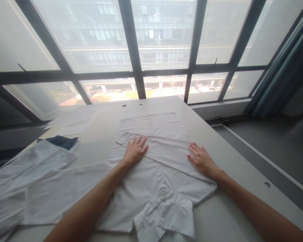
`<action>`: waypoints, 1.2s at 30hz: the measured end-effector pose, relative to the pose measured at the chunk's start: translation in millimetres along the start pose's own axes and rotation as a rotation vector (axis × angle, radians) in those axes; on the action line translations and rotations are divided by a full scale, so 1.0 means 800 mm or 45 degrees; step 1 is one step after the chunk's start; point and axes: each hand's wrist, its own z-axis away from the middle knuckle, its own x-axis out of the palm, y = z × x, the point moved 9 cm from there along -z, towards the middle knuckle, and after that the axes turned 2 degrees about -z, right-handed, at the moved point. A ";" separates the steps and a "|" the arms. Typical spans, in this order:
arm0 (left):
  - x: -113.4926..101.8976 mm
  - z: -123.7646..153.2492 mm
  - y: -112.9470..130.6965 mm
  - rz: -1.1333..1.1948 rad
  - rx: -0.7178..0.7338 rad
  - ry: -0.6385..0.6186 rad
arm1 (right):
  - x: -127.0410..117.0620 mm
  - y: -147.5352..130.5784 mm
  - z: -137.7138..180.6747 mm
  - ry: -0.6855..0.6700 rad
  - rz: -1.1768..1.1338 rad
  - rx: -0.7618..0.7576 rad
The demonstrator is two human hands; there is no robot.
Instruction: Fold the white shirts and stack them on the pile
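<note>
A white shirt (141, 181) lies spread on the table, its collar (164, 215) toward me and its hem at the far end. One sleeve (73, 188) stretches out to the left; a folded band of cloth, seemingly the other sleeve, crosses the body beneath my hands. My left hand (135, 150) rests flat on the shirt's left part, fingers spread. On the right edge of the cloth, my right hand (202, 159) lies with its fingers stretched out, palm down. Neither hand grips the fabric visibly. Wrinkles run down the middle of the shirt.
Another pale garment with a dark patch (62, 142) lies on the left of the white table (229, 178). Sheets of paper (73, 117) are at its far left. Large windows (164, 37) stand behind, and a blue curtain (275, 77) hangs at the right.
</note>
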 end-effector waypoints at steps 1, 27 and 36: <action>0.000 0.000 0.000 0.000 -0.001 -0.001 | 0.000 0.000 0.000 0.001 0.000 -0.002; -0.001 0.000 0.001 -0.023 0.010 0.039 | 0.004 0.003 -0.001 -0.028 -0.049 0.017; 0.000 -0.001 0.001 -0.018 0.006 0.030 | 0.001 0.002 0.000 -0.021 -0.044 0.021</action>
